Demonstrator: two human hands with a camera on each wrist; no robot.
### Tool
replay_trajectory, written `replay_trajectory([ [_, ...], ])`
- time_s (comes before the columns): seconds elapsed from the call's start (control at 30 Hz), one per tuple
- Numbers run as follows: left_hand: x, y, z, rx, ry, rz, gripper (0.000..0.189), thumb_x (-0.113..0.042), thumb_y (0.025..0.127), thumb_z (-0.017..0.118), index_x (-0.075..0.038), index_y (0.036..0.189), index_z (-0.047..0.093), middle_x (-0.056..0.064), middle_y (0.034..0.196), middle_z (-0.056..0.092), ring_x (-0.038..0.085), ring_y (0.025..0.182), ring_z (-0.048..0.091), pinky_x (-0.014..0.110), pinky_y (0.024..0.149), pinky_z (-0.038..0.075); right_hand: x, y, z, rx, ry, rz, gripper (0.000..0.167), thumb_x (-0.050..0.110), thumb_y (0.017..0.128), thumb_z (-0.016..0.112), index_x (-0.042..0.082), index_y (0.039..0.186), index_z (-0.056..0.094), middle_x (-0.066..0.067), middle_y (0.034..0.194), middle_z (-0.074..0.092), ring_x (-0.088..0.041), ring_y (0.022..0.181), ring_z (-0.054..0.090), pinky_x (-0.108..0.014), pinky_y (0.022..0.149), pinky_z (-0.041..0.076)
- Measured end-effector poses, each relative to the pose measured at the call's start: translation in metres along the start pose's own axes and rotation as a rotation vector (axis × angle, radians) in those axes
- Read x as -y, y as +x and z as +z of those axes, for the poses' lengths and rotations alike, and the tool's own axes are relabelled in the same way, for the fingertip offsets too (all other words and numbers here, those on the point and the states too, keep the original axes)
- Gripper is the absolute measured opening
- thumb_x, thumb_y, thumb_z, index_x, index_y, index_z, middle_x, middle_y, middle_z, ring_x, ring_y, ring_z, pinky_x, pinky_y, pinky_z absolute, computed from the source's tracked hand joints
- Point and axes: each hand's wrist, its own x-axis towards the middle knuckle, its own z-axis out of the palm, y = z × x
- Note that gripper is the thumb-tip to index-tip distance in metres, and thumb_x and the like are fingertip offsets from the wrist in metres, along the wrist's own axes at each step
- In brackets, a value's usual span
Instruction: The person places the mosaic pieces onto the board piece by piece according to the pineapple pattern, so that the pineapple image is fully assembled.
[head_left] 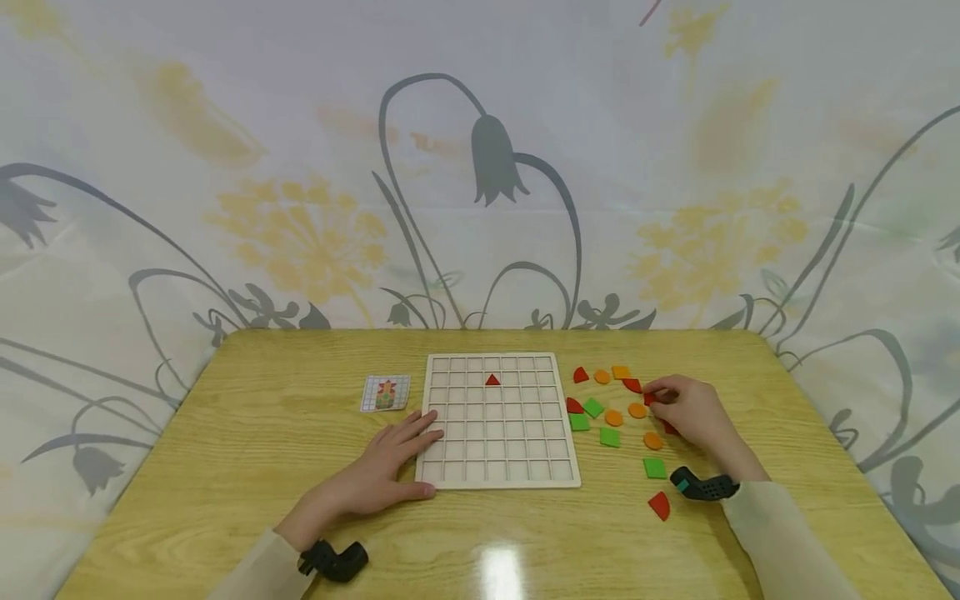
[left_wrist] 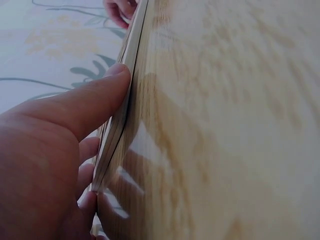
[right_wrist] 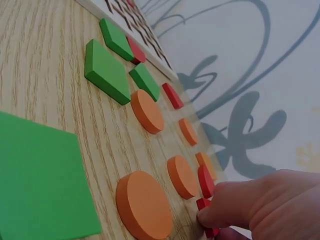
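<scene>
A white grid board (head_left: 498, 485) lies on the table, with a red triangle (head_left: 492, 380) in one of its upper cells. My left hand (head_left: 375, 471) rests against the board's left side, fingers spread over the edge and thumb at the lower corner. In the left wrist view the thumb (left_wrist: 102, 92) touches the board's side. Right of the board, my right hand (head_left: 693, 410) pinches a small red piece (right_wrist: 202, 204) at table level; its shape is mostly hidden by the fingers. Close by lie a red quarter-circle (head_left: 632, 385) and an orange disc (head_left: 637, 410).
Several green squares (head_left: 610, 437), orange discs (head_left: 652, 440) and red quarter-circles (head_left: 659, 506) lie scattered right of the board, with an orange square (head_left: 621, 372) at the back. A pattern card (head_left: 386, 393) lies left of the board. A flowered cloth (head_left: 480, 250) hangs behind the table.
</scene>
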Motion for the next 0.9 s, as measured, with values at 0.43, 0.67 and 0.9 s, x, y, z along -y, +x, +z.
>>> replay_trajectory([
  [0.43, -0.002, 0.005, -0.001, 0.000, -0.001, 0.029, 0.075, -0.042, 0.095, 0.066, -0.008, 0.155, 0.037, 0.011, 0.165, 0.017, 0.037, 0.151, 0.009, 0.067, 0.113, 0.007, -0.004, 0.000, -0.003, -0.015, 0.001, -0.008, 0.029, 0.000, 0.085, 0.072, -0.005, 0.113, 0.070, -0.019, 0.104, 0.060, -0.033, 0.089, 0.061, -0.042, 0.073, 0.051],
  [0.67, -0.002, 0.003, -0.001, 0.003, -0.003, 0.020, 0.075, -0.042, 0.095, 0.066, -0.008, 0.155, 0.037, 0.011, 0.165, 0.017, 0.038, 0.150, 0.009, 0.067, 0.113, 0.008, -0.006, -0.002, -0.003, -0.115, 0.050, 0.003, 0.021, 0.004, 0.089, 0.070, -0.002, 0.110, 0.071, -0.018, 0.099, 0.065, -0.031, 0.085, 0.063, -0.031, 0.066, 0.050],
  [0.9, 0.000, 0.001, 0.000, -0.005, 0.007, 0.014, 0.075, -0.043, 0.095, 0.066, -0.009, 0.155, 0.036, 0.010, 0.165, 0.017, 0.037, 0.150, 0.009, 0.066, 0.113, 0.008, 0.014, 0.005, 0.013, -0.174, 0.211, 0.059, 0.016, 0.012, 0.093, 0.072, 0.000, 0.101, 0.066, -0.018, 0.103, 0.068, -0.028, 0.088, 0.065, -0.022, 0.063, 0.052],
])
